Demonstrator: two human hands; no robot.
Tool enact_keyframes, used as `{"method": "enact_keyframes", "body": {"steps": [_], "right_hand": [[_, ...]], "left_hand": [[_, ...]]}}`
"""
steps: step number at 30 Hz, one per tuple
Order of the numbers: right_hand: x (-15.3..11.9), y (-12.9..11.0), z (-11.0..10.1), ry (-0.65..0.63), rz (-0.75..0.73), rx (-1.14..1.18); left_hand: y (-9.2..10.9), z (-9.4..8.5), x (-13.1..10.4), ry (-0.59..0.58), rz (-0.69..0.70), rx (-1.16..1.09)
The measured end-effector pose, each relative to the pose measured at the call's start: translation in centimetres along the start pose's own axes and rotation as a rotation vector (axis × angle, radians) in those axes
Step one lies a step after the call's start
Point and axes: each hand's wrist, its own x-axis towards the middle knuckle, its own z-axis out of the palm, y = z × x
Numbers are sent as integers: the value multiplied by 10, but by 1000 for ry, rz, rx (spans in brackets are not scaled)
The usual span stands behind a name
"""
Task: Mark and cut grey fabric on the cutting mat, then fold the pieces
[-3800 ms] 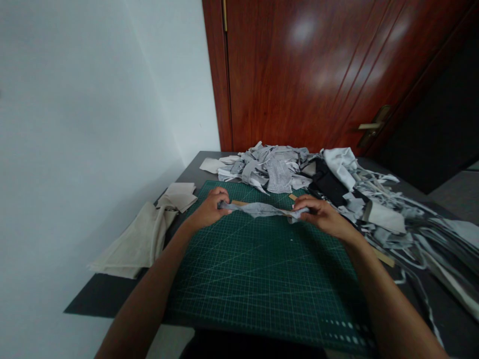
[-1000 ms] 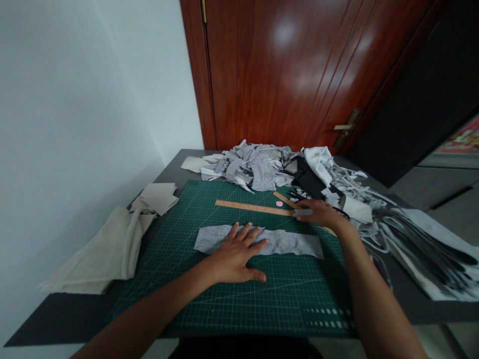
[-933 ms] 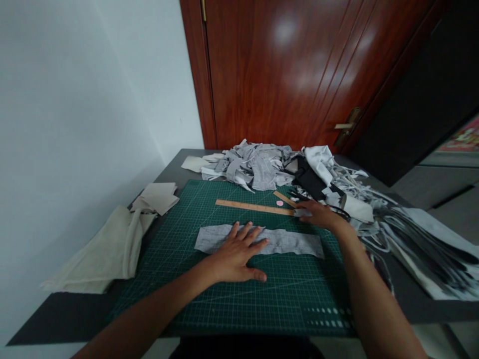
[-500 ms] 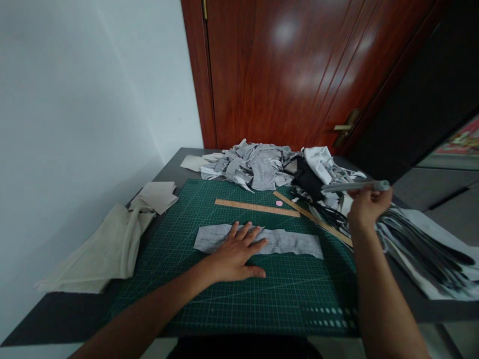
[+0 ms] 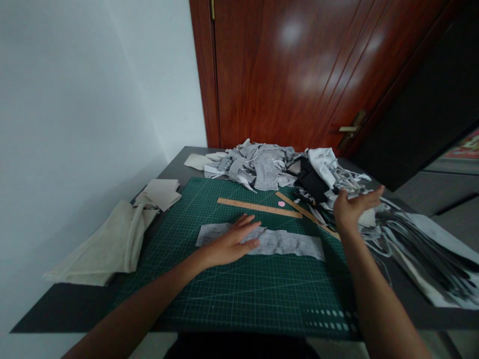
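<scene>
A grey strip of fabric (image 5: 284, 243) lies lengthwise across the green cutting mat (image 5: 243, 299). Over its left part is my left hand (image 5: 231, 243), open, fingers stretched out and tilted on edge; whether it touches the cloth I cannot tell. My right hand (image 5: 354, 212) is open and empty beside the heap of cloth scraps at the right, thumb and fingers apart. Between the hands lie two wooden rulers, one ruler (image 5: 258, 207) nearly level and a second ruler (image 5: 309, 215) slanting under the right hand. A small pink disc (image 5: 281, 204) rests by them.
Grey and white fabric scraps (image 5: 258, 167) are heaped at the back, with black cloth (image 5: 311, 180) to their right. Folded dark and white fabric (image 5: 430, 259) covers the right side. Cream cloth (image 5: 108, 244) and pale squares (image 5: 160, 193) lie left. A wooden door (image 5: 292, 75) stands behind.
My right hand has let go of a long grey rod-like thing and opened, moving slightly left and down. My left hand has lifted from lying flat on the strip and turned on edge.
</scene>
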Motion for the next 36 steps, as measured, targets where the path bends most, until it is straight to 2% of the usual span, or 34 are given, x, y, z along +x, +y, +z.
{"method": "enact_keyframes", "body": {"steps": [1,3,7,9,12,14,18,22,25,28,29,31,34,36], "right_hand": [[-7,-11,0,10,12,-60],[-20,-32,0,-140,-75,-179],[-43,-56,2,-670,-299,-402],[-48,-57,4,-805,-311,-480],[-48,-50,8,-839,-266,-552],[-43,-43,11,-887,-254,-538],[-30,-29,17,-987,-244,-446],[-24,-26,18,-1052,-227,-380],[-27,-37,8,-952,-234,-415],[-36,-59,-10,-670,-289,-495],[-40,-68,-16,-587,-323,-506],[-50,-85,-25,-525,-408,-467],[-74,-109,-30,-655,-631,-261],[-93,-123,-31,-819,-783,-89]], "left_hand": [[-5,-1,1,85,-28,-5],[-16,-3,2,187,-26,60],[-25,-4,3,64,62,259],[-19,-2,3,19,104,347],[-5,7,0,29,185,460],[5,15,-3,44,188,480],[16,31,-11,-32,146,394],[19,35,-14,-71,147,347],[20,29,-13,-91,152,290],[19,22,-11,-108,122,201],[18,19,-10,-87,95,167],[16,13,-8,46,34,109],[10,0,-4,383,10,147],[7,-11,-2,511,51,269]]}}
